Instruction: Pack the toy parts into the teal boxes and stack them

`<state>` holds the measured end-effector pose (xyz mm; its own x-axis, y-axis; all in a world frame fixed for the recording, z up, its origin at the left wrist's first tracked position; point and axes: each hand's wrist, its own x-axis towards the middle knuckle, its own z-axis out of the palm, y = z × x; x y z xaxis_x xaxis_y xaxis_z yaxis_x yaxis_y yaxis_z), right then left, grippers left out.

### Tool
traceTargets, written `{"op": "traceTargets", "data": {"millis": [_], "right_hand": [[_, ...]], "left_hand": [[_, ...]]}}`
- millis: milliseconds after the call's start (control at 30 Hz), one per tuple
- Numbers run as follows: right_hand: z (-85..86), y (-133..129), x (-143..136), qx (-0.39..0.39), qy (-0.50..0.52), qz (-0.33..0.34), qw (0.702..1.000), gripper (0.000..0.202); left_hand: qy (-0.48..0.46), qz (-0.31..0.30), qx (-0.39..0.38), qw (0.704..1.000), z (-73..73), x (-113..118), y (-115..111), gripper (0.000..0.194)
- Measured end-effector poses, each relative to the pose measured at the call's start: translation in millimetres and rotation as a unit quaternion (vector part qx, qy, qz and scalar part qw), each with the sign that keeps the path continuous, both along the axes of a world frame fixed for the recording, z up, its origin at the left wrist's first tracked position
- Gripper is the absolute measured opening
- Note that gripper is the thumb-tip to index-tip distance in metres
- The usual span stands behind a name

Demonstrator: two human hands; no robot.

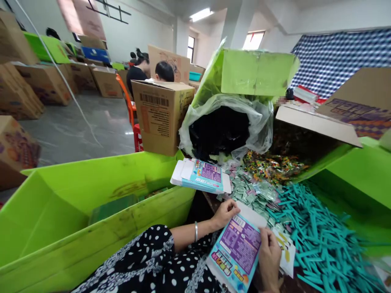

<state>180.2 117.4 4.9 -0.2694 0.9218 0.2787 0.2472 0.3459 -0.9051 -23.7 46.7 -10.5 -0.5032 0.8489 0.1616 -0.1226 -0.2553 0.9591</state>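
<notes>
A blue and purple printed carton (236,252) lies tilted in front of my lap, its white end flap pointing away from me. My left hand (226,214) pinches this flap at its far left corner. My right hand (270,257) grips the carton's right edge, thumb on the printed face. Beside the right hand rests a white packet with yellow print (284,248); whether the fingers touch it I cannot tell. Beyond my left hand is a stack of similar flat cartons (203,176). Small pale green sachets (249,191) and a heap of teal sticks (320,236) spread to the right.
A long green bin (91,195) stands along my left side. Ahead, a clear plastic bag (262,118) with dark contents sits in a tipped green bin. Shiny multicoloured packets (275,165) spill beside it. A brown cardboard box (157,118) stands left, with people behind it.
</notes>
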Motion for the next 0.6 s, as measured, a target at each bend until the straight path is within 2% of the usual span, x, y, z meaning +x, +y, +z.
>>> {"op": "traceTargets", "data": {"millis": [100, 167, 233, 300, 367, 433, 500, 600], "right_hand": [[-1.3, -7.4, -4.2, -0.055, 0.064, -0.054, 0.995, 0.070], [4.9, -9.4, -4.1, -0.057, 0.054, -0.027, 0.997, 0.060], [18.6, -8.1, -1.8, -0.045, 0.011, 0.031, 0.998, 0.048], [37.6, -4.3, 1.0, -0.050, -0.028, 0.109, 0.992, 0.051], [57.6, 1.0, 2.7, -0.074, -0.068, 0.182, 0.978, 0.045], [74.6, 7.1, 3.1, -0.095, -0.128, 0.248, 0.955, 0.048], [86.6, 13.6, 2.2, -0.101, -0.174, 0.288, 0.936, 0.057], [94.9, 22.6, -0.3, -0.105, -0.192, 0.297, 0.929, 0.065]], "left_hand": [[-0.049, 0.054, 0.011, 0.997, 1.6, 1.3, -6.0, 0.088], [-0.051, 0.031, 0.005, 0.998, 8.7, -4.2, -8.8, 0.086], [-0.030, -0.041, -0.022, 0.998, 20.4, -14.7, -10.2, 0.083], [-0.017, -0.137, -0.058, 0.989, 33.1, -27.1, -10.8, 0.080], [-0.008, -0.221, -0.082, 0.972, 42.7, -37.3, -11.5, 0.076], [0.012, -0.259, -0.085, 0.962, 47.1, -42.2, -12.3, 0.074], [0.035, -0.245, -0.081, 0.965, 47.3, -41.5, -12.9, 0.070], [0.048, -0.180, -0.101, 0.977, 45.1, -35.1, -12.4, 0.063]]}}
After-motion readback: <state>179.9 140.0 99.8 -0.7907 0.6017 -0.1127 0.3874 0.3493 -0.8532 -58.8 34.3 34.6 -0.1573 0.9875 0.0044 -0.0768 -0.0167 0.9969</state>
